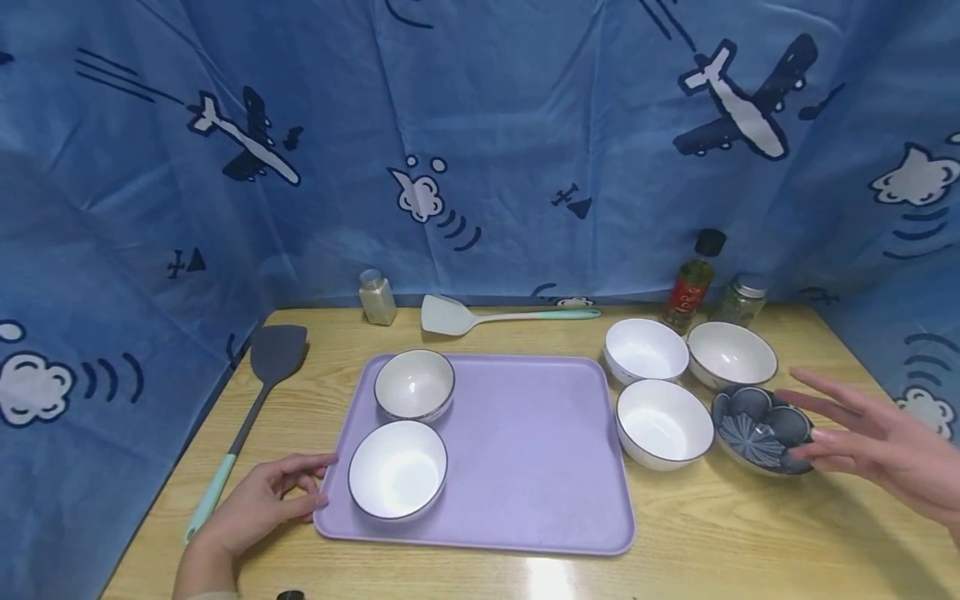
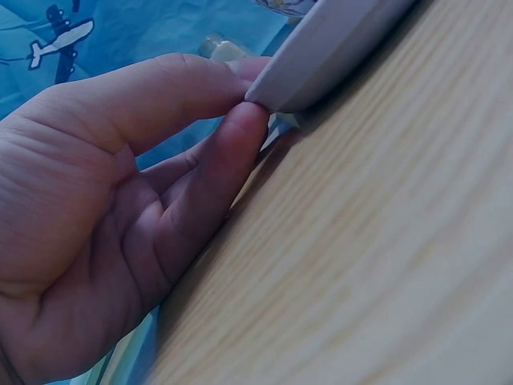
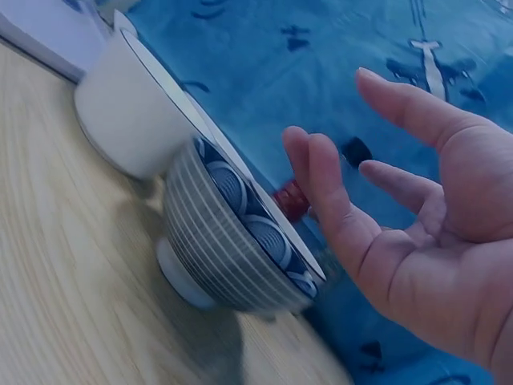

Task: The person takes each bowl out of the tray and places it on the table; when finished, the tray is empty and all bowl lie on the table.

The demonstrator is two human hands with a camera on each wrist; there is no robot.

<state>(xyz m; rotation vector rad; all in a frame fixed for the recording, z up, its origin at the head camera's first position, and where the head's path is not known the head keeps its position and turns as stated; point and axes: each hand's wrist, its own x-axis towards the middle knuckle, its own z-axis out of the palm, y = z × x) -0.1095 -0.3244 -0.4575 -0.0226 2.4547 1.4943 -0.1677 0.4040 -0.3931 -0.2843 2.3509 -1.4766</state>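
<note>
A lilac tray (image 1: pixel 525 450) lies on the table with two white bowls on its left side, a rear bowl (image 1: pixel 415 385) and a front bowl (image 1: pixel 398 469). My left hand (image 1: pixel 262 504) is at the tray's left edge; in the left wrist view its fingertips (image 2: pixel 244 120) pinch the rim. Over the right side of a dark blue patterned bowl (image 1: pixel 761 429) hovers my right hand (image 1: pixel 877 442), fingers spread and holding nothing. The right wrist view shows that bowl's striped outside (image 3: pixel 224 241), beside the hand. Three white bowls (image 1: pixel 665 423) cluster next to it, right of the tray.
Behind the bowls stand a red-labelled bottle (image 1: pixel 687 287) and a glass jar (image 1: pixel 741 300). A white spatula (image 1: pixel 450 317) and a shaker jar (image 1: pixel 377 297) are at the back. At left lies a dark spatula (image 1: pixel 273 354). A blue curtain (image 1: pixel 495 150) surrounds the table.
</note>
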